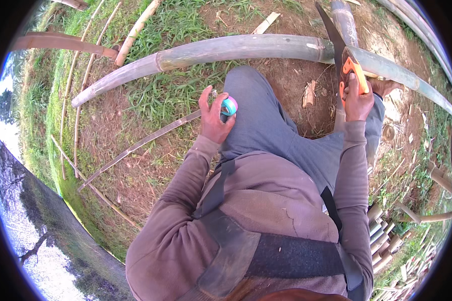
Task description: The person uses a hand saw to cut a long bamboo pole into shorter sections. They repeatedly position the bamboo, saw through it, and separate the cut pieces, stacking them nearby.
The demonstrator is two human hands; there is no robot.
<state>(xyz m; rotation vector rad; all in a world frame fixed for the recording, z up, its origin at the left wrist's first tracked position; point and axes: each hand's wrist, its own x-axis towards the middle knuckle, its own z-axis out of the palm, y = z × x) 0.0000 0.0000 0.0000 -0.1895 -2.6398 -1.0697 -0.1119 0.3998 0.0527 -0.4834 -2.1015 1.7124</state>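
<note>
L hand [213,118] grips teal tape roll [229,106]; R hand [357,98] holds orange-handled saw [342,59] on bamboo pole [236,50].

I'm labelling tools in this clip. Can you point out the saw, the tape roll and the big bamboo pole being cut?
Hand saw [350,70]: head view, on its orange handle.
Tape roll [230,106]: head view, on its turquoise outer side.
Bamboo pole [236,48]: head view, mid-length on its grey-green stem.

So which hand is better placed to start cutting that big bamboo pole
The right. The right hand already grips the orange-handled hand saw, whose blade lies across the bamboo pole. The left hand holds a teal tape roll over the knee, away from the pole.
</note>
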